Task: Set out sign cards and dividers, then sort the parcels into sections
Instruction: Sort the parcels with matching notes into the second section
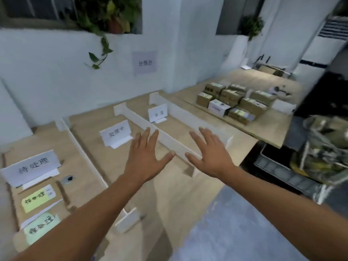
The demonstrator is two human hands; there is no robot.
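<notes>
Both hands, left hand and right hand, hovered flat with grips released over the middle divider; parcels sat stacked well apart near the worktop far edge

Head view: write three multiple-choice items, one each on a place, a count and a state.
1. Where are the parcels?
A. Stacked on the right table, beyond the dividers
B. In the left section
C. In the person's hands

2. How many white standing sign cards are on the table?
A. One
B. Three
C. Five

3. What are the hands doing?
A. Gripping a parcel
B. Open, holding nothing
C. Holding a sign card

Answers: 1 A, they are grouped at far right. 2 B, the left card, middle card and far card. 3 B, the left hand and right hand show spread fingers.
</notes>
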